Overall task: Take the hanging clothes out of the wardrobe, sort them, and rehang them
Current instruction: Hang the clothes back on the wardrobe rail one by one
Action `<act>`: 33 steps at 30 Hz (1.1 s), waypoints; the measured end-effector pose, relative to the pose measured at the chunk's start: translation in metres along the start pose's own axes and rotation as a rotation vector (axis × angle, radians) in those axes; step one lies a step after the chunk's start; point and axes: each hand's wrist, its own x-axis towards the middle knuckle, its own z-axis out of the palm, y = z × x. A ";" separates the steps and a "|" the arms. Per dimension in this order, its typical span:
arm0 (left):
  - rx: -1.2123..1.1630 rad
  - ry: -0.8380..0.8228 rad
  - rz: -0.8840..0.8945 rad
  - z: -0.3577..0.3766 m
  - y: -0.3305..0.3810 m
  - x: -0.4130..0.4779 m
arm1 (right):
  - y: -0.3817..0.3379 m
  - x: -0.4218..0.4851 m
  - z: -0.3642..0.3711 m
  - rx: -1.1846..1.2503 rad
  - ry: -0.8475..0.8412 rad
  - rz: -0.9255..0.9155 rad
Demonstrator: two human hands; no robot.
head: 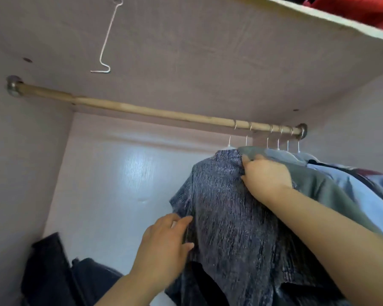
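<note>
A wooden rail (142,111) crosses the wardrobe, with several wire hangers bunched at its right end. The leftmost garment is a dark blue-grey mottled shirt (226,213). Behind it hang a grey-green top (314,184) and light blue shirts (363,186). My right hand (265,175) grips the mottled shirt at its shoulder, fingers curled into the cloth near the collar. Lower down, my left hand (166,244) lies with straight fingers against the shirt's sleeve edge.
A bent wire hook (106,40) dangles from the underside of the shelf above. Red cloth (358,9) lies on that shelf at the top right. Dark folded items (53,270) are stacked at the wardrobe's bottom left. The rail's left half is bare.
</note>
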 end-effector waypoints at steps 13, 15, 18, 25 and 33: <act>-0.040 -0.212 0.000 -0.001 0.002 -0.047 | -0.038 -0.131 0.005 0.139 -0.141 -0.142; -0.053 -0.267 0.001 -0.004 0.008 -0.064 | -0.045 -0.172 0.006 0.184 -0.240 -0.153; -0.082 -0.324 0.045 -0.011 0.021 -0.093 | -0.054 -0.239 0.003 0.219 -0.413 -0.119; -0.156 -0.466 0.252 -0.022 0.080 -0.183 | -0.037 -0.405 -0.045 0.184 -0.711 0.099; -0.263 -0.700 0.548 -0.044 0.196 -0.313 | 0.020 -0.584 -0.157 0.079 -0.924 0.476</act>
